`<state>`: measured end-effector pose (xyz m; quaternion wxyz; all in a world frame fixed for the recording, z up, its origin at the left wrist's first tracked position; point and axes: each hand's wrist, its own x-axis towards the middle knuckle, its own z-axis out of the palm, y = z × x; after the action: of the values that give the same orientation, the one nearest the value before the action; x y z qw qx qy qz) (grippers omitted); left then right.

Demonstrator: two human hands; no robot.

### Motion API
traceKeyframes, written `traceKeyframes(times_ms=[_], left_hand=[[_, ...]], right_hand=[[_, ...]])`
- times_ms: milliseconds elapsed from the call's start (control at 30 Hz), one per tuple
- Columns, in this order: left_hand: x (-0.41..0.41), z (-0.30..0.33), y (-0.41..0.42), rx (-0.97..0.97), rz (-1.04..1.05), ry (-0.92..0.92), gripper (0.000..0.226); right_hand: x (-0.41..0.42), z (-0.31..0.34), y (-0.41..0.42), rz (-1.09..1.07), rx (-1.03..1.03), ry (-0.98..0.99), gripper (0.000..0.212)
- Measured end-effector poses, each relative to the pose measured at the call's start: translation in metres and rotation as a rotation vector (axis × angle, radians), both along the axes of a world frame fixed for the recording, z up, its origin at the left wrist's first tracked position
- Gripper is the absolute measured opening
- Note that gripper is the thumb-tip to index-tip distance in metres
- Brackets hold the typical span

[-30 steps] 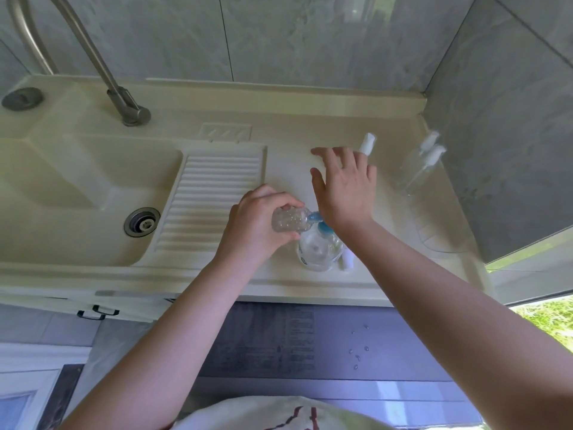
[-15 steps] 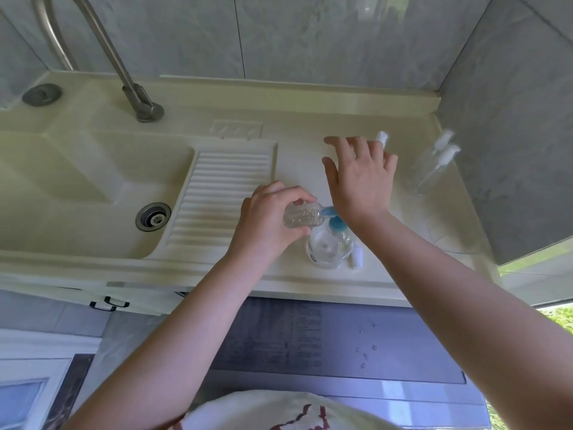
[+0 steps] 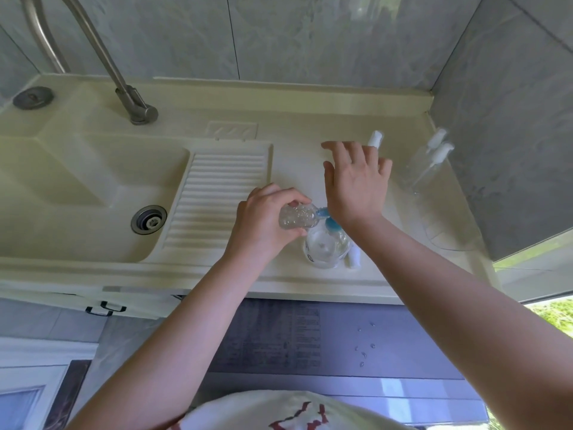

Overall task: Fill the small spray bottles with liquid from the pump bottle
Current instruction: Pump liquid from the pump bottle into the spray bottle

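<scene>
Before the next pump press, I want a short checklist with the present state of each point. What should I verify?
1. Left hand grips the small bottle firmly: ok.
2. Bottle mouth meets the blue nozzle: ok, they appear to touch.
3. Right hand rests on the pump head, fingers spread: ok.
4. Pump bottle stands upright on the counter: ok.
5. Room left in the small bottle: cannot tell; bubbles show inside.
6. Two spray bottles capped by the wall: ok.

Soft daylight enters from four o'clock, where the sunlit green foliage (image 3: 555,315) is overexposed, leaving the cream moulded sink counter (image 3: 294,113) evenly lit with faint shadows, while wide-angle distortion bends the edges and detail is slightly soft.
</scene>
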<state>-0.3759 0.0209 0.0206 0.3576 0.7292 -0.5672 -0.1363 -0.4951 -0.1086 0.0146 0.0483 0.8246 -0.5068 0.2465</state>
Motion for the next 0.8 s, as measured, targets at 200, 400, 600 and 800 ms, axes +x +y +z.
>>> traceKeyframes(times_ms=[200,400,600,800], left_hand=[[-0.001,0.000,0.001,-0.008,0.006,0.014,0.050],[0.000,-0.001,0.002,0.004,0.007,0.027,0.051],[0.000,-0.002,0.005,0.012,0.010,0.035,0.050],[-0.003,0.001,0.006,0.008,0.015,0.036,0.049]], right_hand=[[0.002,0.006,-0.002,-0.004,0.019,0.001,0.035],[0.000,0.002,-0.003,-0.015,0.068,0.005,0.036],[0.002,-0.003,0.002,-0.028,0.105,-0.025,0.035],[0.001,0.008,-0.001,-0.032,0.058,-0.045,0.036]])
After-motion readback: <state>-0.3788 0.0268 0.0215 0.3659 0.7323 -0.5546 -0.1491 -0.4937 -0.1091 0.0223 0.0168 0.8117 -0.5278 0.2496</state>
